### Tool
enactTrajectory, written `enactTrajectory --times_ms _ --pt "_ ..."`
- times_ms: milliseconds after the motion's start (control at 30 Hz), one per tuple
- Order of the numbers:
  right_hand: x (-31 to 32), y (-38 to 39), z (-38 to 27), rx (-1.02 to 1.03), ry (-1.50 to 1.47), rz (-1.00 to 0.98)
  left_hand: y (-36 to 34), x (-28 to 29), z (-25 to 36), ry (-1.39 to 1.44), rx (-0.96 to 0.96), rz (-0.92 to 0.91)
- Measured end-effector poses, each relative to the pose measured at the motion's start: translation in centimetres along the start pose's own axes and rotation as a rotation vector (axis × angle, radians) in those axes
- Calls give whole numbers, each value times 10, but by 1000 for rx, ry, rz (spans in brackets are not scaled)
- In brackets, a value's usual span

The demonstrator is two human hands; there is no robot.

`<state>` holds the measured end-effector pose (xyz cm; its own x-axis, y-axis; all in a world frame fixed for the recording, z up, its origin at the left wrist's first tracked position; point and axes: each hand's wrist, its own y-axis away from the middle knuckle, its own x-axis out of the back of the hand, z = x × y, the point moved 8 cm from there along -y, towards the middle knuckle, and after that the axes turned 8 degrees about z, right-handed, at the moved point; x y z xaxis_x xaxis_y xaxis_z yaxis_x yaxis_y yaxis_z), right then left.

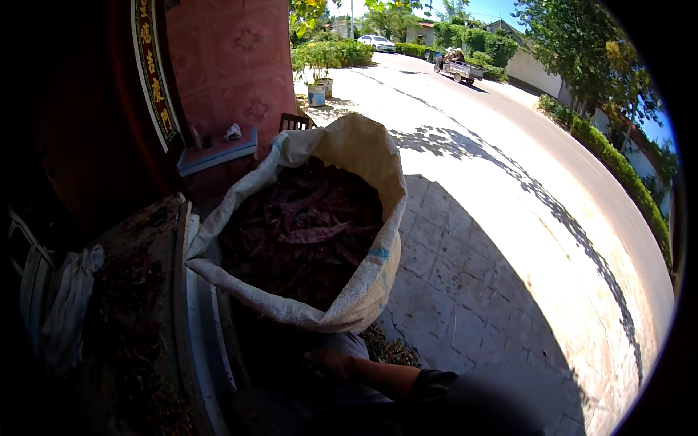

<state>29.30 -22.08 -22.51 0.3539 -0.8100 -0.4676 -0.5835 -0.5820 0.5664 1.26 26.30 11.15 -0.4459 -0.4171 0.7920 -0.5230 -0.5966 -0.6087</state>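
A large white woven sack point(363, 294) stands open in front of me with its rim folded outward. Dark red dried chilies point(313, 218) fill it to a little below the rim. Under the sack's near side, my right hand point(329, 361) lies low by my grey-trousered leg point(354, 344), with the forearm coming in from the right. Deep shadow covers its fingers, so I cannot make out whether they hold anything. My left hand does not show.
More dried chilies point(127, 312) lie in shadow at the left, beside a whitish bag point(69, 305). A raised sill point(206, 341) runs along the sack's left. Chili scraps point(389, 347) litter the paving. Farther off are a small ledge point(218, 154), potted plants point(317, 94) and a three-wheeled cart point(459, 69).
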Motion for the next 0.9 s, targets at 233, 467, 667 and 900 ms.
enactTrajectory --times_ms 233,467,667,900 --pt "26 -18 7 76 332 18 7 -28 -37 -78 0 53" --pt "-7 -3 -20 414 1214 -70 36 -14 -65 16 -23 183" --pt "-66 19 -63 604 954 -194 93 9 114 934 362 -214" --pt "-183 84 -130 155 370 -319 152 -13 200 1258 282 -427"
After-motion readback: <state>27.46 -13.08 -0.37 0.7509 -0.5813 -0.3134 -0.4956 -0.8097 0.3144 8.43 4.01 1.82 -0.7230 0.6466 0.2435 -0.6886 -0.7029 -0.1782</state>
